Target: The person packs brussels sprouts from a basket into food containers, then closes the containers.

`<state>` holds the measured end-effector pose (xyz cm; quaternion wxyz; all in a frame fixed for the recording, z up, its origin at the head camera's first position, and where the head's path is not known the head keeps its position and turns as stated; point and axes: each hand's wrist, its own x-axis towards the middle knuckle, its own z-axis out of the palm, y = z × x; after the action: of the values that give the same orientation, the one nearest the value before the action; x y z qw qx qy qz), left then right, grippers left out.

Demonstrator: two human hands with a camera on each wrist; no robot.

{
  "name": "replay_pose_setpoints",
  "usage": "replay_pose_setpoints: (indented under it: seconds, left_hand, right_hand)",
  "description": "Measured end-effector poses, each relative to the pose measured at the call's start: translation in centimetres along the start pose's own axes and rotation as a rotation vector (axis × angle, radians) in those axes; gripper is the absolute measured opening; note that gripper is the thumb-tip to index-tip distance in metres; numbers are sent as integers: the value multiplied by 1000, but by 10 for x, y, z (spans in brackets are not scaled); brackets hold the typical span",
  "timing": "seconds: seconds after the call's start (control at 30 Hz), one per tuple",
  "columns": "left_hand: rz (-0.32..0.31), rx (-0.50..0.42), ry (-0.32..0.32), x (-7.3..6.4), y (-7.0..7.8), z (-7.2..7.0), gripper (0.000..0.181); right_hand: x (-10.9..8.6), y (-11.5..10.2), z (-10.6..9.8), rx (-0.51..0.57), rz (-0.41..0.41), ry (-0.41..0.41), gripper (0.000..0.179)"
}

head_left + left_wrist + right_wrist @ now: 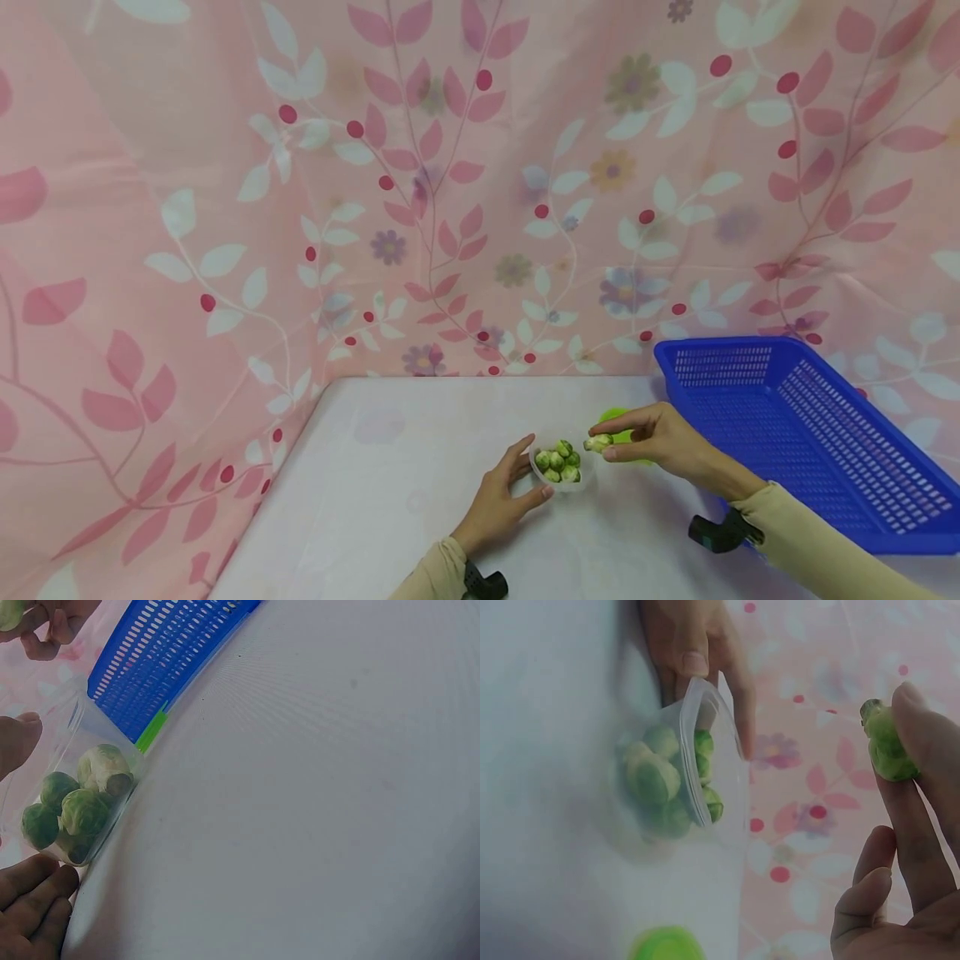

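A small clear plastic container (691, 772) stands on the table with several green Brussels sprouts (553, 460) inside. My left hand (498, 500) holds it from the left, fingers and thumb spread around its side and rim. To the right of the container, my right hand (663, 440) pinches a single Brussels sprout (597, 444) between thumb and fingers. That sprout is held up level with the container's opening, apart from it, as the right wrist view shows. Beneath the right hand lies a bright green round item (613, 414), mostly covered by the hand in the head view.
A large blue perforated basket (780, 417) takes up the right side of the white table (360, 500), under the right forearm. Behind the table hangs a pink flowered cloth (465, 208). A dark wrist camera (716, 532) is strapped to the right wrist.
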<state>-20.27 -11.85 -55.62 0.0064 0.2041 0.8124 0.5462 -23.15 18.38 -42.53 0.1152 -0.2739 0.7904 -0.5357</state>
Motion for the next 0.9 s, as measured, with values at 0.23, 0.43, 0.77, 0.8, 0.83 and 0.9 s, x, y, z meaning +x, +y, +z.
replay_pose_setpoints:
  seconds: [0.23, 0.43, 0.77, 0.8, 0.83, 0.9]
  left_hand:
    - [0, 0, -6, 1, 1, 1, 80]
    - [2, -2, -7, 0, 1, 1, 79]
    - [6, 2, -9, 0, 1, 1, 80]
    - [5, 1, -9, 0, 1, 1, 80]
    - [5, 1, -9, 0, 1, 1, 80]
    - [7, -1, -8, 0, 1, 1, 80]
  right_hand:
    - [4, 5, 17, -19, 41, 20, 29]
    - [9, 12, 35, -80, 22, 65, 30]
    - [14, 34, 55, -209, -46, 89, 28]
    - [15, 36, 56, -232, -57, 97, 28]
    - [15, 38, 58, -257, -66, 106, 28]
    - [16, 40, 60, -304, -91, 124, 29]
